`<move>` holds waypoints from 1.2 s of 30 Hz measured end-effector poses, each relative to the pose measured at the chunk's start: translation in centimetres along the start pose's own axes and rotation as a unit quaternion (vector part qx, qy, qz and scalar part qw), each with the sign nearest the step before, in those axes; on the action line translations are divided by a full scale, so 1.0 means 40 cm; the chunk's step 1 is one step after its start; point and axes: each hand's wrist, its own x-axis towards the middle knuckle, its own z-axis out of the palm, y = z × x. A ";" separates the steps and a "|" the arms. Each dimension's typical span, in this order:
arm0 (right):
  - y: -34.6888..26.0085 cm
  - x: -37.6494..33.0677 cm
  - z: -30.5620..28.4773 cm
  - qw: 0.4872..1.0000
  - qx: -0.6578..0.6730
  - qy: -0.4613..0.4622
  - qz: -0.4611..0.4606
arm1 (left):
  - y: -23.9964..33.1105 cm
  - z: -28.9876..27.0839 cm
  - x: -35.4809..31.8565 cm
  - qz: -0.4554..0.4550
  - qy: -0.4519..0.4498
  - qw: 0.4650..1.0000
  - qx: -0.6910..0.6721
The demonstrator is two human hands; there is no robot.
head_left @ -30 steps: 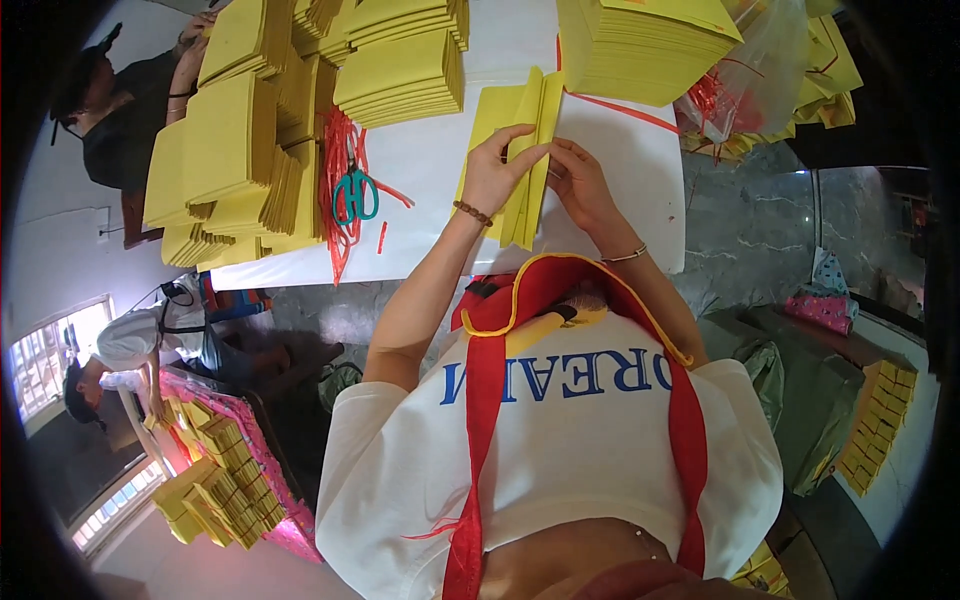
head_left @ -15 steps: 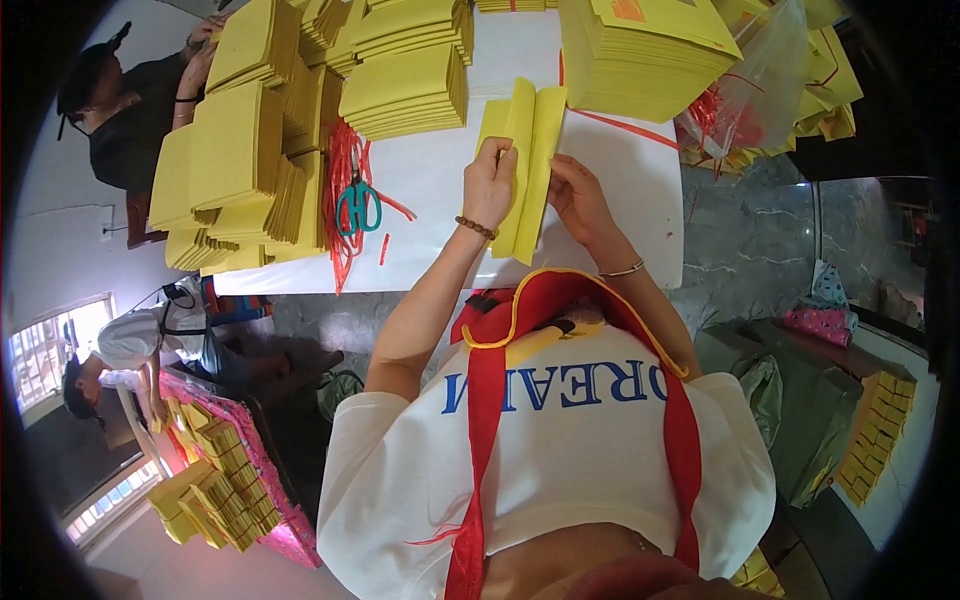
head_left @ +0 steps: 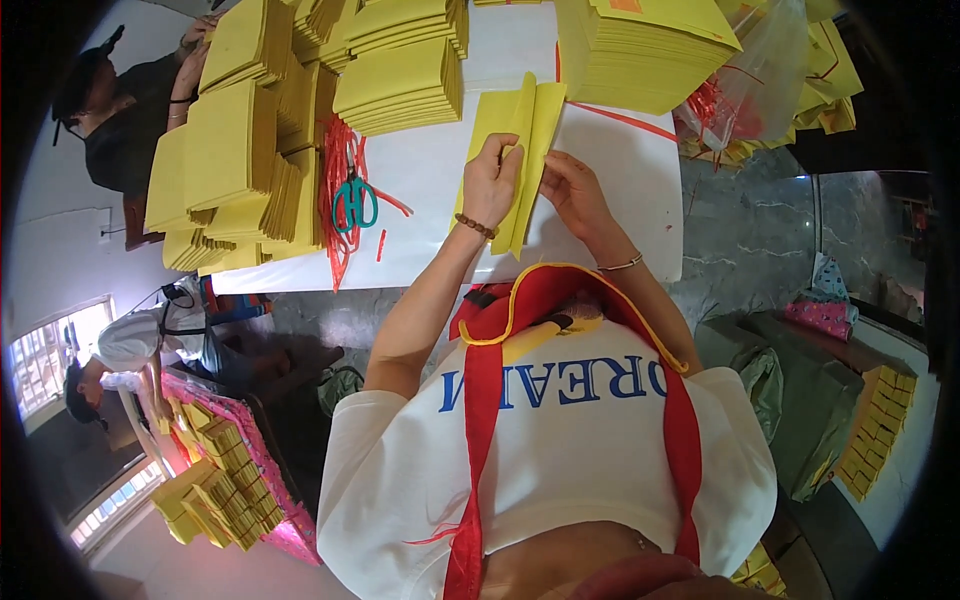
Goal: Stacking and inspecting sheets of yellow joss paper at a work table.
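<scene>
Where paper folds, left hand [head_left: 490, 182] pinching yellow sheets [head_left: 520, 130]; right hand [head_left: 572, 190] fingertips hidden.

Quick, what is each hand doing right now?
Left hand: closed, fingers pinching the fold of the yellow paper bundle.
Right hand: fingertips on the same bundle's right edge; whether it grips cannot be told.
</scene>
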 end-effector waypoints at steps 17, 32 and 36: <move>0.004 -0.005 -0.007 1.000 -0.015 -0.007 -0.008 | -0.001 0.007 -0.005 0.015 -0.012 1.000 0.007; 0.008 -0.002 -0.015 1.000 0.007 0.023 -0.013 | -0.006 0.017 -0.006 0.038 -0.026 0.999 -0.014; 0.014 -0.001 -0.026 1.000 -0.001 0.008 -0.002 | -0.011 0.011 -0.011 0.007 -0.060 0.998 -0.001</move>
